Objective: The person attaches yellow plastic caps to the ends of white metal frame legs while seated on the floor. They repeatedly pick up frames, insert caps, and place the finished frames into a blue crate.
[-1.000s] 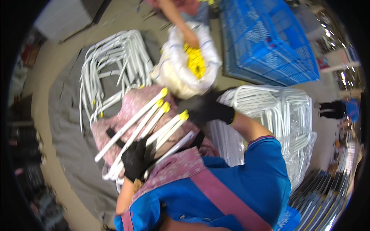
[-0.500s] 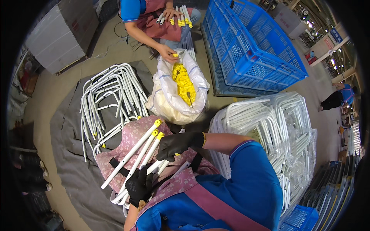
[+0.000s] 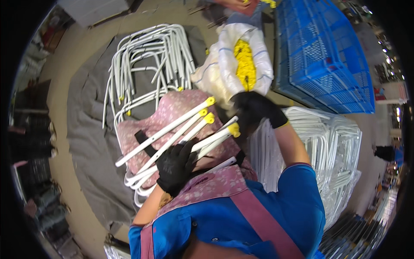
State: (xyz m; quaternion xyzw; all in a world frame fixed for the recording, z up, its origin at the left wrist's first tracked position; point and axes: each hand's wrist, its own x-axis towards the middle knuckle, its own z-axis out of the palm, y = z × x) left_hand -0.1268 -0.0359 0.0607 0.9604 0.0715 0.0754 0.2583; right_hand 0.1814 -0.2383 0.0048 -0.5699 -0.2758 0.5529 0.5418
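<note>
Tubes (image 3: 164, 132), white with yellow end caps (image 3: 233, 130), lie aslant over a pink floral apron (image 3: 181, 103) on the person's lap. Black-gloved left hand (image 3: 176, 167) curls its fingers over them, holding them mid-length. Gloved right hand (image 3: 256, 108), blurred, hovers just beside the capped ends; I cannot tell whether it holds anything. It covers part of the near side of a white sack (image 3: 209, 77) containing yellow pieces (image 3: 245, 67). Left of the sack, bent white frames (image 3: 186, 52) lie on grey cloth (image 3: 86, 116). Rightward, a plastic-wrapped frame stack (image 3: 330, 138) and blue crate (image 3: 308, 47) crowd that side. Faint marks on the left glove are unreadable.
</note>
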